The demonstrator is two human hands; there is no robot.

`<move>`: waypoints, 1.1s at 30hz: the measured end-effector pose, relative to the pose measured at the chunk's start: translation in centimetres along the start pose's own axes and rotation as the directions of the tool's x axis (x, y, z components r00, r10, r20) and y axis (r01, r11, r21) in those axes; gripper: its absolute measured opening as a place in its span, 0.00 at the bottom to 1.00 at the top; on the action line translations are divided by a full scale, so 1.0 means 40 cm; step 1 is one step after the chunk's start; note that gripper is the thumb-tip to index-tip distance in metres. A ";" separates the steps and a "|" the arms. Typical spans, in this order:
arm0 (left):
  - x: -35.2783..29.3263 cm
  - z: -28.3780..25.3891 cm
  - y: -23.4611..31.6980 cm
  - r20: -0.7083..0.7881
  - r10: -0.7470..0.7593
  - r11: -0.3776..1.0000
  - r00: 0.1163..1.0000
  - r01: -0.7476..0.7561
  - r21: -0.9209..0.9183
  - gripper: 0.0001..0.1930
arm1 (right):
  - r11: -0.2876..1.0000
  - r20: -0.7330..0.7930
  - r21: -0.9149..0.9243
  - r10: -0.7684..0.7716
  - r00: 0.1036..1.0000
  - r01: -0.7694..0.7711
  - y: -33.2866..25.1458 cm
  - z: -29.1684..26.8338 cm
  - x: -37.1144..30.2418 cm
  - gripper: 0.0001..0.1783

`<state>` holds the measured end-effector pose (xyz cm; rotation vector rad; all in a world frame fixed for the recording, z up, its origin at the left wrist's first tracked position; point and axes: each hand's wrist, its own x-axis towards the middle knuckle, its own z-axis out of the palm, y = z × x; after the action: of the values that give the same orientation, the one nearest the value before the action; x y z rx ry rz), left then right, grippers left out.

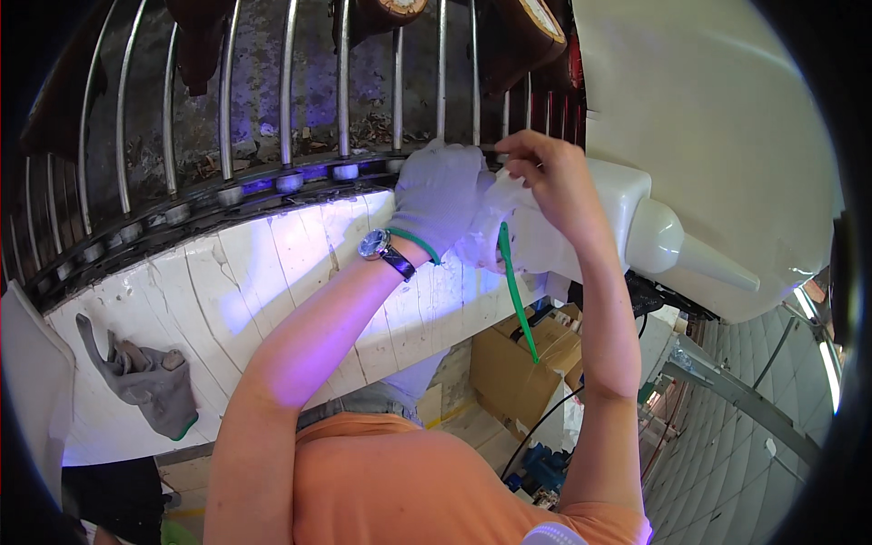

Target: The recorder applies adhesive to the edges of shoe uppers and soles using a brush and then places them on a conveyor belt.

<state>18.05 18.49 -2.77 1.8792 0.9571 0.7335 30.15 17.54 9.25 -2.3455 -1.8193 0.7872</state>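
My left hand (440,195) wears a grey glove with a green cuff, and a wristwatch (385,252) sits below it. It is closed at the edge of the white ledge, its fingertips hidden from view. Just to its right, my bare right hand (550,177) has thumb and fingers pinched together over something thin and pale that I cannot make out. Beneath and between the hands is a crumpled, translucent whitish thing (480,238), perhaps plastic. A long green strip (518,295) hangs from beside it, below my right hand.
A second grey glove (150,380) lies on the white plank ledge (204,291) at left. Metal bars (287,86) stand along the far side, with dark brown pieces (529,41) behind. Rounded white housing (654,236) bounds the right. Below are a cardboard box (513,368) and a black cable (545,420).
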 end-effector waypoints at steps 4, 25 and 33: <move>0.006 -0.015 0.005 0.004 -0.093 0.993 0.996 0.093 -0.078 0.12 | 0.966 0.073 -0.253 -0.024 0.997 0.042 0.019 -0.017 0.019 0.13; 0.016 -0.009 0.002 0.003 -0.172 0.965 0.985 0.169 -0.202 0.13 | 0.873 0.312 -0.400 -0.155 0.937 0.278 0.049 0.007 0.039 0.06; 0.015 -0.018 -0.001 0.141 -0.070 0.997 0.988 0.074 -0.022 0.11 | 0.873 0.246 -0.405 -0.182 0.952 0.272 0.051 0.007 0.041 0.03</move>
<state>17.78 19.31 -2.43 1.8369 0.9163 0.5608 32.12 18.38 7.70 -2.2791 -2.5373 0.6606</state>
